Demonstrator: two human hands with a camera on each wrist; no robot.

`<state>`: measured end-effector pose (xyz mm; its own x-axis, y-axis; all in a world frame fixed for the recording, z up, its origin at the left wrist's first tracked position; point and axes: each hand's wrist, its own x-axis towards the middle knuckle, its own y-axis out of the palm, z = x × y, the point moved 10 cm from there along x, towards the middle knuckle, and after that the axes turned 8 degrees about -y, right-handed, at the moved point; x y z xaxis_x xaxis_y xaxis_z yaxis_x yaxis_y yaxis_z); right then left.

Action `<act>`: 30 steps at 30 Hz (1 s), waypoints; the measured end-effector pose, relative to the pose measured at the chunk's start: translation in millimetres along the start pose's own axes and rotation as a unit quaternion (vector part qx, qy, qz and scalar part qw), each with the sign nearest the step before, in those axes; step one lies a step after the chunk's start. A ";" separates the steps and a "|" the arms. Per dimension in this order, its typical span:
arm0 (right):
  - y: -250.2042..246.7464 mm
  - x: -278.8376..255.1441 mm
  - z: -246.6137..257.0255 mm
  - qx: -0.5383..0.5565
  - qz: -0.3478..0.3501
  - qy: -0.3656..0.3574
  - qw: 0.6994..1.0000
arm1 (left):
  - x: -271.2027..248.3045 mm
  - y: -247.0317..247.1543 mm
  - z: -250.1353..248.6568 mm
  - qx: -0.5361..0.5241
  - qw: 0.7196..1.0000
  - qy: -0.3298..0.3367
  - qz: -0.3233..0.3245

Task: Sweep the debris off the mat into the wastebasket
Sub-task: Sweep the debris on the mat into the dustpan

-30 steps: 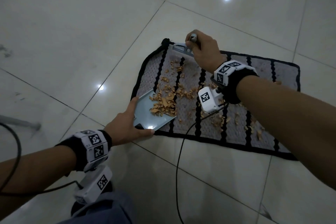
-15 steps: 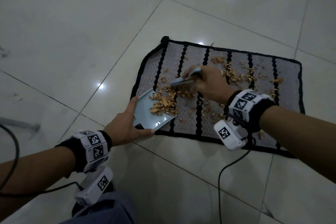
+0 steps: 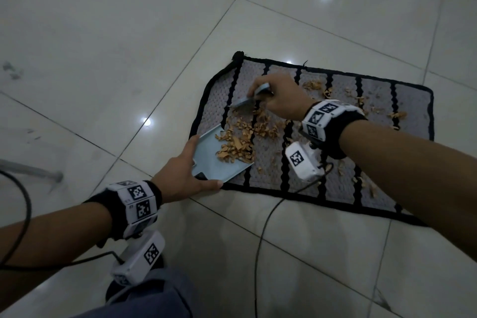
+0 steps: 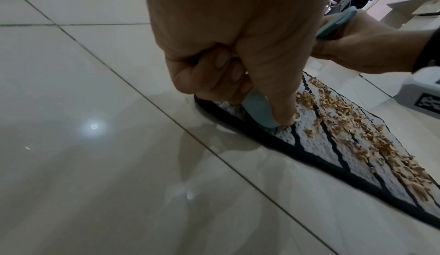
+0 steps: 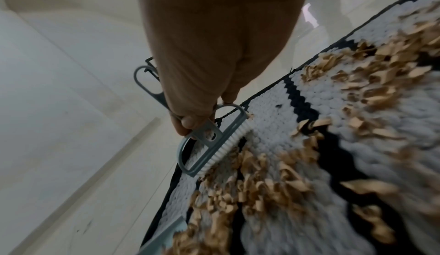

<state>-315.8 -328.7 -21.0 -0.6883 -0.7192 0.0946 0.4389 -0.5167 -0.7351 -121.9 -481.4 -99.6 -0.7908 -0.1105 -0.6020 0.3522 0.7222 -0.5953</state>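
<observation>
Brushing tan shavings on our striped mat toward the dustpan.

Nearest us, our left hand (image 3: 180, 178) grips the handle end of the flat, pale blue plastic dustpan (image 3: 214, 162), fingers curled under it and thumb along its edge; the pan lies at the mat's near left corner, its lip on the pile, with a heap of the tan, curled paper-like debris (image 3: 240, 147) on it. Under it the grey woven mat with black stripes and black border (image 3: 410, 100) lies flat on the glossy pale tiled floor (image 3: 103, 59). Beyond the pan, our right hand (image 3: 281, 100) pinches the handle of the small grey-blue plastic brush with white bristles (image 5: 214, 144), bristles down on the pile at the far edge of the debris trail. More shavings lie scattered across the mat's far and right stripes. No wastebasket shows in our views.
</observation>
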 end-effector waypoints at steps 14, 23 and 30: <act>-10.4 -17.5 27.7 0.014 -0.016 -0.040 0.999 | 0.4 0.7 -1.9 0.018 1.000 0.004 0.001; 22.4 -28.8 29.2 -0.011 0.060 -0.039 0.997 | 0.4 -0.1 -1.4 0.027 1.000 0.008 0.000; -1.6 -51.0 25.3 0.011 -0.006 -0.030 0.999 | 0.1 -1.2 -3.8 0.033 0.999 0.024 -0.003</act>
<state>-266.8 -302.9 -7.6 -0.6581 -0.7392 0.1434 0.4445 -0.5351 -0.7183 -124.4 -479.7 -96.9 -0.8160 -0.0800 -0.5725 0.3784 0.6748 -0.6336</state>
